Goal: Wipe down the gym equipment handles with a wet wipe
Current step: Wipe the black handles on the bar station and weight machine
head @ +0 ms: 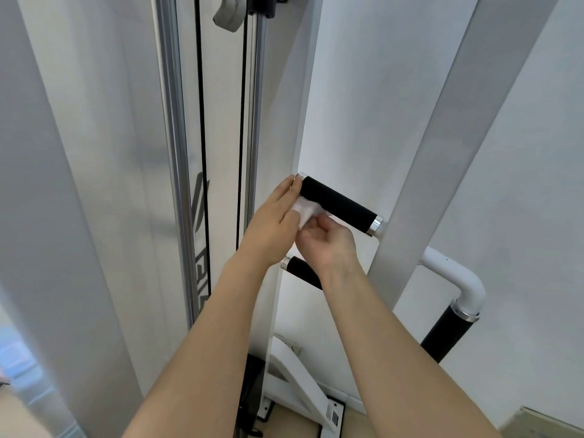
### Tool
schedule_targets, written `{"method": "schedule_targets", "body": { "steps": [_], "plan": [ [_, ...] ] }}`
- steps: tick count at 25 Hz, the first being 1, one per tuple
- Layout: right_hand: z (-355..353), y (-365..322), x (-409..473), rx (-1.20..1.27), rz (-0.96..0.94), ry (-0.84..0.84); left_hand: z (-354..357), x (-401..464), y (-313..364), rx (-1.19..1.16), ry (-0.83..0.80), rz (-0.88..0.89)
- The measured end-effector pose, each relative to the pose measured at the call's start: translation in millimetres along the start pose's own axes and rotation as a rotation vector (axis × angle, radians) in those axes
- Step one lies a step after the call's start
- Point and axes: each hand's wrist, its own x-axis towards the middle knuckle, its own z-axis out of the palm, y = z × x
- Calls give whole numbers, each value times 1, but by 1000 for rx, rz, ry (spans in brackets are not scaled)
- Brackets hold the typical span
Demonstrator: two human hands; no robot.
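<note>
Both hands were at the upper handle [338, 206], a black foam grip with chrome end caps sticking out leftward from a white upright post [420, 172]. Left hand [274, 223] had its fingers straight, tips touching the chrome cap at the handle's free end, palm laid against the wet wipe [307, 211]. Right hand [328, 245] was just below the grip, fingers curled and pinching the wipe from underneath. The wipe was white, bunched up, sandwiched between the two hands and touching the lower-left part of the foam grip. A second black handle [302, 271] sat directly under the first, mostly hidden behind the right wrist. Further right, a white bent tube [461, 281] ended in another black grip [445, 335] angled downward. Left of the hands ran two chrome guide rods [173, 153] with black cables [202, 128] between them, a pulley [229, 12] at the top. White frame base [300, 384] stood on the floor below.
</note>
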Motion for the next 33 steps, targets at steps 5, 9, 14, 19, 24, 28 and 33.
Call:
{"method": "schedule_targets", "body": {
  "steps": [5, 9, 14, 19, 24, 28, 33],
  "plan": [
    [-10, -3, -14, 27, -92, -93, 3, -1, -2, -75, -2, -26],
    [-1, 1, -8, -41, -152, -145, 4, -4, -2, -103, 6, -21],
    [-22, -19, -30, 18, -297, -110, 9, -4, -3, -40, 7, -11],
    [-12, -10, -20, 50, -336, -26, 13, -3, -6, -61, 17, -2],
    [-44, -9, -47, -931, -527, 142, 13, -5, -12, -229, -29, -10],
    [-93, -16, -36, -2174, -1307, 120, 38, -31, -44, -377, -12, -286],
    [-106, -5, -18, -2693, -787, 170, 49, -43, -76, -415, 37, -561]
  ]
}}
